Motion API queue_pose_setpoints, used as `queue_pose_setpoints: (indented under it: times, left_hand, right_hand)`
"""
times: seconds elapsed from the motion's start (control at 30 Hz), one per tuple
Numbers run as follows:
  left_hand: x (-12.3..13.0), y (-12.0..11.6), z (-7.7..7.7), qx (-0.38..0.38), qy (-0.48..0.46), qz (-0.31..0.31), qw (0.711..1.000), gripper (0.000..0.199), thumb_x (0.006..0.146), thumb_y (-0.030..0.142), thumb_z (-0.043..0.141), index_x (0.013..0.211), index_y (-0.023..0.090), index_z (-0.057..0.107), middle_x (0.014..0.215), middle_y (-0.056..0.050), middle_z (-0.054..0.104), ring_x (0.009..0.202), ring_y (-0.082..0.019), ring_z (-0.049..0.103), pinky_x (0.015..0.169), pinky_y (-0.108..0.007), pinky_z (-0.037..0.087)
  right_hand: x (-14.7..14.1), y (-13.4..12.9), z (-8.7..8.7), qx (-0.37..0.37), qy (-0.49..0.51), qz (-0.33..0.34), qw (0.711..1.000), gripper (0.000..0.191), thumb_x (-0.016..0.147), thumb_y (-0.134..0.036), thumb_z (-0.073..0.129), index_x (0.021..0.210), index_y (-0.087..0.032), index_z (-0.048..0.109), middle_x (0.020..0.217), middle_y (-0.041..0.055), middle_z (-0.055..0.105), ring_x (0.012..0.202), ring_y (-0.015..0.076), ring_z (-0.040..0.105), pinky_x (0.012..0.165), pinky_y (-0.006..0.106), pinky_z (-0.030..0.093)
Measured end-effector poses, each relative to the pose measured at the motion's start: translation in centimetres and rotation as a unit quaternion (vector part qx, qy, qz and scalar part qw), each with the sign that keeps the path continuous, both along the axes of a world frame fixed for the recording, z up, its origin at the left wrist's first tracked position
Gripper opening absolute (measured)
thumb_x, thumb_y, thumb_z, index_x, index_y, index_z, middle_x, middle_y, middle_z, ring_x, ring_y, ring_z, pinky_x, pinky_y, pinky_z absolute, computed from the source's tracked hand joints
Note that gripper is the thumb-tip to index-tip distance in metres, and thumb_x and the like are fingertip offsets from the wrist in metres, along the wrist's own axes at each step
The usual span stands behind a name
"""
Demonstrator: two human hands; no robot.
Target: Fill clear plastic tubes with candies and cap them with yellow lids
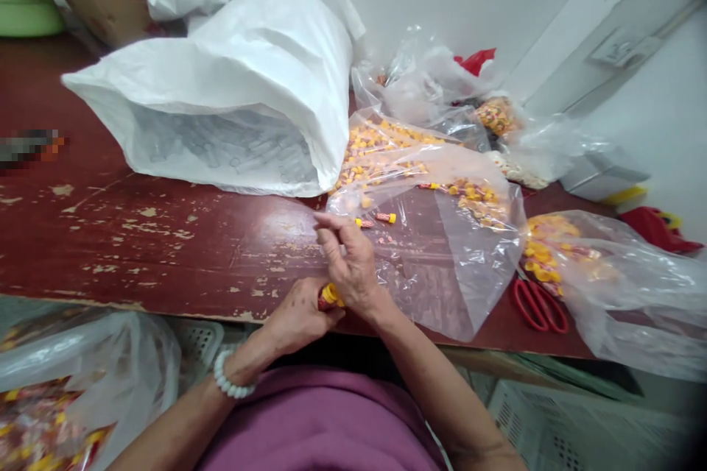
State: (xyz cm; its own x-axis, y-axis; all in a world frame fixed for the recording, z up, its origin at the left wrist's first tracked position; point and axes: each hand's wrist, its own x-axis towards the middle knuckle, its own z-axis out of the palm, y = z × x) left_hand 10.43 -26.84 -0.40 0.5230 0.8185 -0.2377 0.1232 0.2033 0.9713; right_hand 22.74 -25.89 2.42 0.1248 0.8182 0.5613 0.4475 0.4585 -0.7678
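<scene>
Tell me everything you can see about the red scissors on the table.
The red scissors lie flat on the worn red-brown table, near its front edge, to the right of the person's hands. Two red loop handles, plastic by their look, point toward the person. The blades run up under a clear plastic bag and are mostly hidden. No hand touches them.

free: bare worn tabletop (166, 250) is left open to the left of the hands | blocked ahead-left: way is barred by large white sack (232, 96) | blocked ahead-right: clear bag (436, 235) is spread just beside the hands | right: red scissors (538, 305) are laid between two bags
</scene>
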Motion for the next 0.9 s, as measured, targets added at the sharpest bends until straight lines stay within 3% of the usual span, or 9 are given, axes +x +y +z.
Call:
queue_pose_setpoints:
  times: [0.07, 0.13, 0.3, 0.43, 0.53, 0.7, 0.9]
  left_hand:
    - [-0.8, 0.6, 0.0, 0.011, 0.043, -0.023, 0.999, 0.010, 0.058, 0.014, 0.068, 0.059, 0.015, 0.058, 0.054, 0.003, 0.052, 0.052, -0.011, 0.044, 0.050, -0.022, 0.032]
    - [-1.4, 1.3, 0.0, 0.002, 0.054, 0.013, 0.998, 0.015, 0.058, 0.019, 0.071, 0.062, 0.014, 0.058, 0.057, 0.003, 0.054, 0.053, -0.010, 0.046, 0.052, -0.021, 0.035]
    - [-1.9, 1.8, -0.4, -0.027, 0.019, 0.060, 0.998, 0.025, 0.055, 0.027, 0.076, 0.071, 0.012, 0.063, 0.067, -0.001, 0.062, 0.061, -0.012, 0.053, 0.055, -0.021, 0.039]
    - [-1.6, 1.7, -0.4, -0.038, 0.033, 0.061, 0.997, 0.028, 0.055, 0.030, 0.076, 0.073, 0.012, 0.063, 0.057, 0.002, 0.057, 0.048, -0.008, 0.044, 0.043, -0.019, 0.030]
    - [-1.6, 1.6, 0.0, -0.053, 0.044, 0.053, 0.996, 0.030, 0.055, 0.032, 0.076, 0.074, 0.013, 0.062, 0.049, 0.006, 0.049, 0.040, -0.005, 0.034, 0.037, -0.018, 0.024]
    - [-1.7, 1.5, 0.2, -0.059, 0.058, 0.050, 0.995, 0.032, 0.057, 0.034, 0.075, 0.076, 0.013, 0.061, 0.047, 0.007, 0.048, 0.038, -0.005, 0.033, 0.035, -0.017, 0.023]
    - [-1.7, 1.7, -0.3, -0.060, 0.037, 0.032, 0.997, 0.034, 0.063, 0.040, 0.073, 0.078, 0.013, 0.059, 0.042, 0.008, 0.042, 0.035, -0.005, 0.031, 0.034, -0.016, 0.021]
  right_hand:
    - [2.7, 0.1, -0.3, -0.026, -0.014, -0.045, 0.999, 0.021, 0.092, -0.028, 0.046, 0.106, -0.024, 0.061, 0.097, 0.0030, 0.065, 0.087, 0.0147, 0.061, 0.080, 0.030, 0.049]
    - [6.2, 0.0, -1.1, -0.077, -0.074, -0.102, 0.989, 0.019, 0.090, -0.027, 0.048, 0.099, -0.022, 0.064, 0.095, 0.0042, 0.065, 0.088, 0.0164, 0.061, 0.081, 0.031, 0.048]
    - [12.5, -0.1, -4.3, -0.196, -0.244, -0.190, 0.931, 0.017, 0.083, -0.020, 0.052, 0.087, -0.017, 0.068, 0.087, 0.0090, 0.063, 0.083, 0.0207, 0.059, 0.081, 0.035, 0.046]
    - [13.1, 0.5, -5.5, -0.208, -0.260, -0.189, 0.924, 0.015, 0.081, -0.022, 0.054, 0.083, -0.018, 0.068, 0.085, 0.0082, 0.061, 0.080, 0.0202, 0.056, 0.078, 0.034, 0.044]
    - [13.1, 1.0, -5.2, -0.212, -0.268, -0.174, 0.924, 0.012, 0.078, -0.017, 0.054, 0.077, -0.018, 0.066, 0.082, 0.0068, 0.061, 0.078, 0.0191, 0.056, 0.076, 0.031, 0.043]
    - [12.9, 0.9, -4.5, -0.209, -0.247, -0.167, 0.931, 0.017, 0.084, -0.020, 0.046, 0.084, -0.017, 0.063, 0.078, 0.0044, 0.065, 0.071, 0.0166, 0.059, 0.069, 0.027, 0.044]
    - [11.3, 0.7, -5.3, -0.206, -0.250, -0.113, 0.939, 0.012, 0.080, -0.018, 0.056, 0.083, -0.021, 0.066, 0.086, 0.0051, 0.068, 0.082, 0.0187, 0.061, 0.079, 0.030, 0.045]
